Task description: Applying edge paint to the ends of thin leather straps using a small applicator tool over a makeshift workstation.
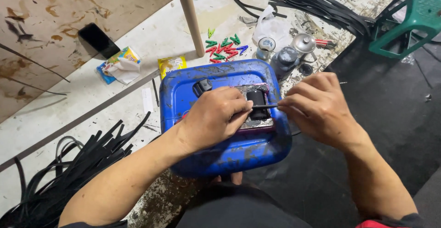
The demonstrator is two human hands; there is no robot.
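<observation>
Over the blue can wedged against my lap, from the head view, I keep both hands working on a thin black strip; my left hand pinches one end and rests on the can's top, which steadies it; my right hand is clenched on the other end, so the strip lies taut across the black block set in the silvery patch; the can serves me as a bench. Beyond it lie coloured clips, a round tin and a phone; black strips pile at left and top; a wooden post and a green stool crowd the far side.
</observation>
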